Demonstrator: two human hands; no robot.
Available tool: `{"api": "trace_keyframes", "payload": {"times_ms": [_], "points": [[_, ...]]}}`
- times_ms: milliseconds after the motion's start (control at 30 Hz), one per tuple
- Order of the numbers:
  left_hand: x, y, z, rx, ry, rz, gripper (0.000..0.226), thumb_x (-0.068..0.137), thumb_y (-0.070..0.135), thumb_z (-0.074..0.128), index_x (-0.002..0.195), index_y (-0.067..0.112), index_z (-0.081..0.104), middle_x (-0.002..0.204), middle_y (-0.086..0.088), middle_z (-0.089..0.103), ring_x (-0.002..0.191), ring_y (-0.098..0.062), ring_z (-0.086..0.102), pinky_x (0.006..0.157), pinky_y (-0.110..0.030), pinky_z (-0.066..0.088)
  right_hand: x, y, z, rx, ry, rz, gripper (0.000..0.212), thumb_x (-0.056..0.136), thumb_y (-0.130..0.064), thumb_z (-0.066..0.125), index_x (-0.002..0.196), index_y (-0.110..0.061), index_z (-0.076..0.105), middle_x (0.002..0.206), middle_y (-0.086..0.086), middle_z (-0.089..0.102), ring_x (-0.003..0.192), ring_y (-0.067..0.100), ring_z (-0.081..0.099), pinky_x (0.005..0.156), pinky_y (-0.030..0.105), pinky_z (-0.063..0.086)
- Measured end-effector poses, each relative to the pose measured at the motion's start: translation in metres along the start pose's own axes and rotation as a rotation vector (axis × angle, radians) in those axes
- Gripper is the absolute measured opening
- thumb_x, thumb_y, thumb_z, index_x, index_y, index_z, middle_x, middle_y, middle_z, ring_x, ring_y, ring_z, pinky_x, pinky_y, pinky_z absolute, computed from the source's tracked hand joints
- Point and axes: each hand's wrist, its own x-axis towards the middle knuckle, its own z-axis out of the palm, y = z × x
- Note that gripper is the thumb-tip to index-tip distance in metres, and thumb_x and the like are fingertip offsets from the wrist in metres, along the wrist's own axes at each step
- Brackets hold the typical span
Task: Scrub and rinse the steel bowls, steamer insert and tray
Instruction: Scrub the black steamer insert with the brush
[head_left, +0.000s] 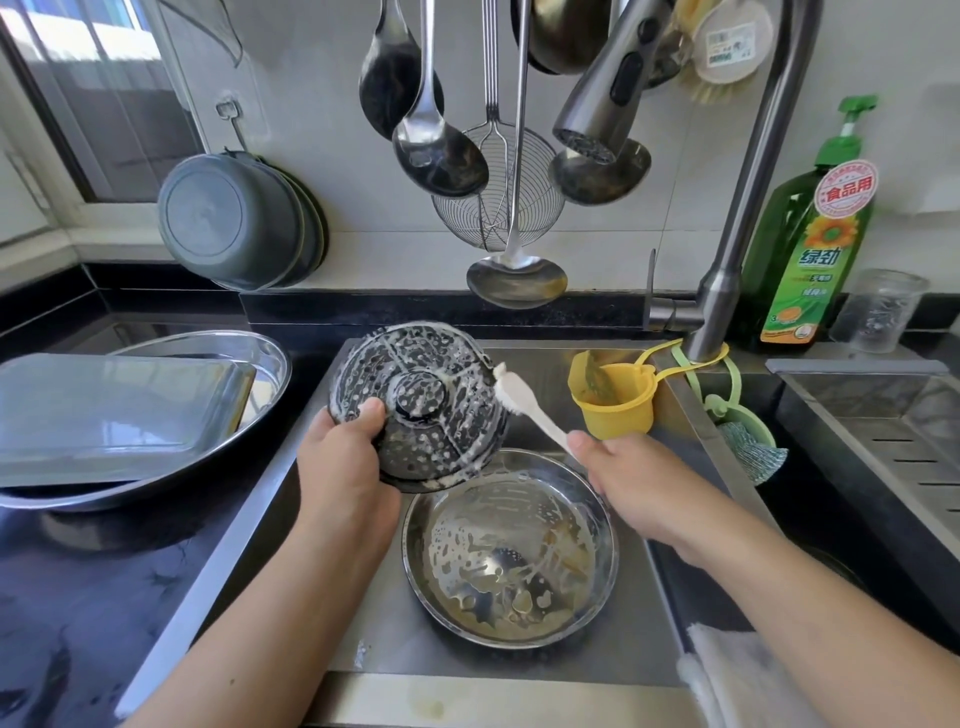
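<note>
My left hand (345, 457) grips the perforated steamer insert (431, 400) by its lower left edge and holds it tilted over the sink, its soapy underside facing me. My right hand (623, 478) holds a white brush (524, 405) by the handle, and the foamy bristles touch the insert's right rim. Below them a steel bowl (511, 551) streaked with suds sits on the sink floor. On the left counter a rectangular steel tray (114, 410) lies upside down inside a large steel bowl (270, 358).
The pull-down faucet (602, 98) hangs above the sink with no water running. A yellow cup (618, 410) and a green scrubber holder (748, 441) hang from its base. Green dish soap (815, 244) stands at the back right. Ladles and a wire skimmer (498, 192) hang on the wall.
</note>
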Motion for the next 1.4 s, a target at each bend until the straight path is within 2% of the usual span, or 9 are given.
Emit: {"api": "trace_keyframes", "payload": {"times_ms": [167,300,533,700,833,933,1100,1300,1400], "points": [[-0.008,-0.004,0.005,0.111,-0.117,0.040,0.026,0.103,-0.004,0.050,0.125,0.005,0.063,0.114,-0.015,0.077,0.105,-0.032,0.075,0.090,-0.050,0.061,0.005,0.004,-0.004,0.103,0.026,0.039,0.054,0.104,-0.054,0.037,0.068,-0.016,0.047,0.037,-0.012,0.031,0.044,0.014,0.031,0.048,0.027,0.024],[-0.008,-0.003,0.004,0.132,-0.119,0.090,0.026,0.104,-0.003,0.049,0.121,0.009,0.065,0.114,-0.013,0.077,0.107,-0.031,0.075,0.092,-0.049,0.059,0.004,0.005,-0.003,0.070,-0.025,0.038,0.053,0.105,-0.054,0.037,0.068,-0.016,0.045,0.031,-0.012,0.027,0.029,0.007,0.025,0.041,0.023,0.021],[-0.006,-0.003,0.003,0.169,-0.144,0.086,0.027,0.104,-0.002,0.050,0.125,0.007,0.063,0.116,-0.013,0.076,0.110,-0.031,0.073,0.101,-0.055,0.055,0.001,0.003,-0.005,-0.024,0.012,0.015,0.055,0.106,-0.052,0.038,0.066,-0.014,0.046,0.041,-0.008,0.035,0.047,0.015,0.034,0.048,0.028,0.025],[-0.008,-0.004,0.003,0.128,-0.093,0.069,0.024,0.104,-0.003,0.050,0.120,0.008,0.064,0.110,-0.013,0.078,0.104,-0.031,0.075,0.085,-0.045,0.063,0.000,0.003,-0.003,-0.019,-0.025,0.035,0.054,0.106,-0.052,0.037,0.067,-0.015,0.046,0.035,-0.009,0.033,0.045,0.014,0.032,0.047,0.027,0.023],[-0.003,-0.001,0.001,0.113,-0.080,0.052,0.025,0.104,-0.003,0.050,0.123,0.007,0.063,0.114,-0.015,0.076,0.106,-0.032,0.074,0.095,-0.052,0.059,-0.001,0.002,-0.002,-0.065,-0.032,0.017,0.055,0.106,-0.052,0.037,0.066,-0.015,0.047,0.046,-0.006,0.036,0.047,0.015,0.034,0.048,0.028,0.025],[-0.008,-0.007,0.005,0.180,-0.155,0.019,0.026,0.103,-0.003,0.051,0.123,0.008,0.064,0.113,-0.014,0.077,0.108,-0.033,0.074,0.096,-0.052,0.058,0.003,0.003,-0.007,-0.023,0.052,0.004,0.056,0.105,-0.052,0.038,0.064,-0.015,0.047,0.038,-0.009,0.035,0.047,0.016,0.036,0.049,0.029,0.025],[-0.002,-0.001,0.000,0.090,-0.049,0.057,0.023,0.105,-0.002,0.049,0.117,0.011,0.063,0.116,-0.016,0.075,0.104,-0.031,0.075,0.089,-0.048,0.061,-0.003,0.004,-0.001,-0.065,-0.117,0.043,0.051,0.106,-0.051,0.038,0.069,-0.016,0.048,0.034,-0.010,0.034,0.034,0.008,0.032,0.041,0.023,0.024],[-0.012,-0.015,0.005,0.177,-0.154,-0.037,0.026,0.104,-0.002,0.050,0.124,0.008,0.063,0.112,-0.013,0.077,0.104,-0.029,0.076,0.087,-0.046,0.061,0.003,-0.002,0.002,-0.060,-0.018,-0.033,0.054,0.105,-0.055,0.036,0.071,-0.014,0.049,0.056,0.000,0.039,0.054,0.019,0.037,0.056,0.033,0.025],[-0.004,-0.011,0.001,0.090,-0.083,-0.010,0.025,0.104,-0.002,0.049,0.124,0.009,0.062,0.116,-0.015,0.076,0.101,-0.029,0.076,0.082,-0.045,0.063,-0.003,0.000,0.009,-0.105,-0.146,-0.006,0.053,0.103,-0.057,0.040,0.070,-0.017,0.050,0.052,-0.005,0.039,0.048,0.015,0.035,0.051,0.030,0.026]]}}
